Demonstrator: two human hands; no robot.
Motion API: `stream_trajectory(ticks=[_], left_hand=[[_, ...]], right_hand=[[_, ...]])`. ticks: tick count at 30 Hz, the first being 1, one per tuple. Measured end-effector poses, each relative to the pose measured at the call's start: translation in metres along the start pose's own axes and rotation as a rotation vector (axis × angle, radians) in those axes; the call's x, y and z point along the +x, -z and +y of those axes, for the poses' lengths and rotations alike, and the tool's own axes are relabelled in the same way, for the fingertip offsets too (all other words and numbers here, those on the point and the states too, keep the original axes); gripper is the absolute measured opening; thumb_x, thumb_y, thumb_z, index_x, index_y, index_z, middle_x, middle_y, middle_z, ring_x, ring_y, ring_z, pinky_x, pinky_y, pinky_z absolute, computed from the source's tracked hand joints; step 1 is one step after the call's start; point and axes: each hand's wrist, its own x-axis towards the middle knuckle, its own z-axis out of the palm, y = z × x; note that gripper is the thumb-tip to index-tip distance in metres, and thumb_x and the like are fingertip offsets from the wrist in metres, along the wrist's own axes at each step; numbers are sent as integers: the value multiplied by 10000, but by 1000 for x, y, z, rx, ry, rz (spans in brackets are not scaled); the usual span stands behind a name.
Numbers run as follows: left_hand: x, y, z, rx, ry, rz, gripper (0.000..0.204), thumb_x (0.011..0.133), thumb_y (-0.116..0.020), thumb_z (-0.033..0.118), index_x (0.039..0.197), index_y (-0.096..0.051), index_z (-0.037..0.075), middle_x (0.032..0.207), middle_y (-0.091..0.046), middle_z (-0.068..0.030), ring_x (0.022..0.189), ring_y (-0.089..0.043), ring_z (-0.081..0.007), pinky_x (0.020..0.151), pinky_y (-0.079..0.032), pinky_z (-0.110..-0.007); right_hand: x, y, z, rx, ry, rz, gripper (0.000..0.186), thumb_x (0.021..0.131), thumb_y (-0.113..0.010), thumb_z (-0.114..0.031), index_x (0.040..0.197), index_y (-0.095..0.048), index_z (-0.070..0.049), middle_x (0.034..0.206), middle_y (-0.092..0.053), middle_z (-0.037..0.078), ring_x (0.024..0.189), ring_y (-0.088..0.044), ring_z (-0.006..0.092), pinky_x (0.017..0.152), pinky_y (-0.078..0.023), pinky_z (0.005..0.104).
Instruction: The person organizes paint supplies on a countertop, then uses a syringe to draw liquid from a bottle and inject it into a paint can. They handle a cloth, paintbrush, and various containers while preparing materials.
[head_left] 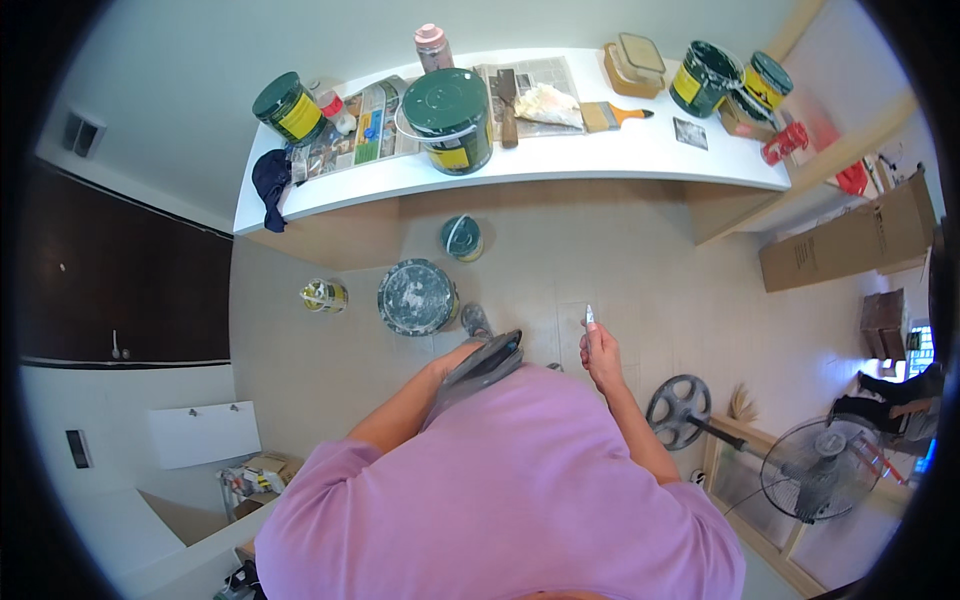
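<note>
My right hand [602, 360] is out in front of my body, closed round a slim tool with a pale, silvery pointed tip [590, 314]. Its handle is hidden in my fist, so the exact kind does not show. At my waist, my left hand [455, 360] is at a dark grey pouch [485, 365]; its fingers are hidden by the pouch. Beyond my hands stands a white counter [560, 155]. On it are a large green paint bucket [447, 115], a scraper [508, 105], a crumpled whitish cloth or bag [547, 104] and a wide paintbrush [610, 117].
A dusty lidded bucket [417, 298], a small green pail [462, 238] and a yellow-labelled can [323, 295] stand on the floor ahead. To the right are a standing fan [822, 470], its round base [680, 412] and a long cardboard box [850, 235]. Dark cabinet doors [130, 270] line the left.
</note>
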Motion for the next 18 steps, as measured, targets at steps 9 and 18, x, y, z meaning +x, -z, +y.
stream_trajectory(ticks=[9,18], left_hand=[[-9,-49,68,-11,84,-100,332,1051,-583,248,1300,-676,49,1200,-716,-54,1079,-628,-119,967,-504,-309],[-3,-49,97,-513,68,-287,268,1085,-547,228,1236,-678,49,1117,-743,-102,988,-736,-185,867,-606,-307]], right_hand=[[-50,55,50,-30,53,99,355,1079,-485,-225,1402,-532,-85,805,-536,-9,613,-500,57,534,-436,242],[-66,27,-27,-22,109,30,392,1044,-504,-178,1406,-496,-29,861,-549,7,691,-533,76,604,-486,268]])
